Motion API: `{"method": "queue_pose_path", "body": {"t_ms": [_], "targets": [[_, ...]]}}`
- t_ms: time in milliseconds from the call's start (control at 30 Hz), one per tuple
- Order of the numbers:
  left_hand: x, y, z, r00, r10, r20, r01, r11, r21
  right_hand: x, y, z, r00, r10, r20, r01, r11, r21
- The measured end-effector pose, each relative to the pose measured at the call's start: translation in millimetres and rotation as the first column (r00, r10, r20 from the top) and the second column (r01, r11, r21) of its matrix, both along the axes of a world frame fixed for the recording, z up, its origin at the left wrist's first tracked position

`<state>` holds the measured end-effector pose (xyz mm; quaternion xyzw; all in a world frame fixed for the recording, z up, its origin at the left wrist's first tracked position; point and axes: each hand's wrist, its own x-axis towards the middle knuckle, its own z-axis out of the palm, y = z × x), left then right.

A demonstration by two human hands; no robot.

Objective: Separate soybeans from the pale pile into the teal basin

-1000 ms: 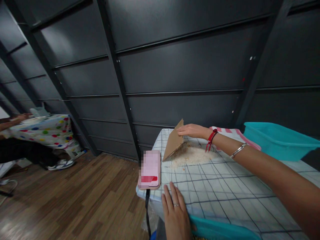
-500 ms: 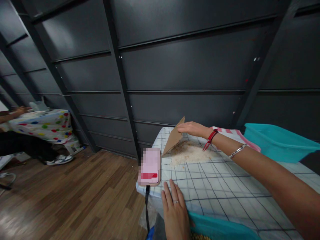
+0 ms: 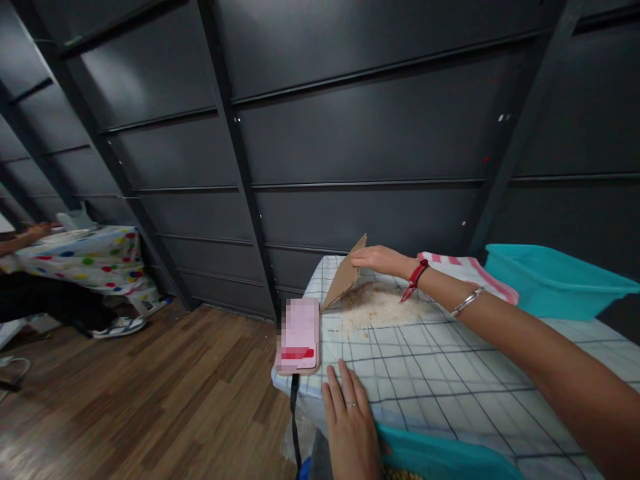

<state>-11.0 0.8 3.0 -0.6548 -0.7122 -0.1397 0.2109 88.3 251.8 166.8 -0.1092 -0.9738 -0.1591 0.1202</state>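
My right hand reaches across the checked tablecloth and grips the top edge of a brown cardboard piece, which stands tilted against a heap of pale grains. A red string and a silver bangle are on that wrist. My left hand lies flat near the table's front edge, fingers stretched out, a ring on one finger. Its thumb side touches the rim of a teal tub at the bottom.
A pink phone lies at the table's left corner with a black cable hanging down. A second teal tub and a striped cloth sit at the far right. Another person sits at a dotted table far left. Wooden floor lies between.
The cardboard has shifted a little toward the far left of the grain heap with my right hand. My left hand has stayed put.
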Motion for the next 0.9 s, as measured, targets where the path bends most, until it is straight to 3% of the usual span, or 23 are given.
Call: {"method": "queue_pose_path", "body": {"t_ms": [267,400,433,567,767,900], "targets": [[0.7,2.1,-5.9,0.999,0.019,-0.042,-0.018,0.999,0.029,33.4,4.4,7.3,1.000,-0.011,0.023,0.010,0.999,0.038],[-1.3,2.1,-6.6,0.997,0.023,-0.070,-0.020,0.999,0.042,21.5,1.4,4.0,1.000,-0.022,0.018,0.021,0.999,0.040],[-1.5,1.9,-6.3,0.996,-0.020,-0.091,0.024,0.999,0.040,17.1,-0.4,2.2,1.000,-0.016,0.021,0.015,0.999,0.037],[0.9,2.7,-8.2,1.000,0.011,-0.024,-0.011,1.000,0.017,17.4,-8.0,-1.3,0.999,0.013,0.032,-0.014,1.000,0.019],[-3.1,3.1,-11.0,0.997,0.012,-0.075,-0.010,0.999,0.033,55.8,-14.6,12.0,1.000,0.020,0.004,-0.020,1.000,-0.006],[-8.5,0.9,-6.0,0.991,-0.038,-0.124,0.042,0.999,0.026,50.8,-19.8,16.4,0.999,0.037,-0.010,-0.037,0.999,-0.014]]}}
